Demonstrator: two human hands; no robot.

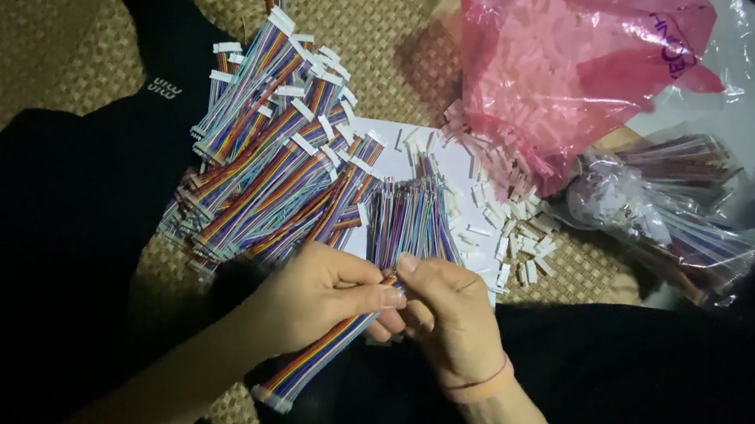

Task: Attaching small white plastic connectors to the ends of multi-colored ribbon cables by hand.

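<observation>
Rainbow ribbon cable (320, 350) sits pinched in the left hand (312, 301), its upper end nipped by the right hand (451, 319), just below the wire pile (276, 170). Loose white connectors (515, 235) beside that pile could scatter if nudged.

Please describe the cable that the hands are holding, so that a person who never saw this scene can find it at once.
Start at the big pile of rainbow-coloured ribbon cables with white plastic connectors on the woven mat, then look below it. There the left hand and the right hand hold one rainbow-coloured flat ribbon cable. Unlike the others, it is apart from the pile, slanting down to the left.
</observation>
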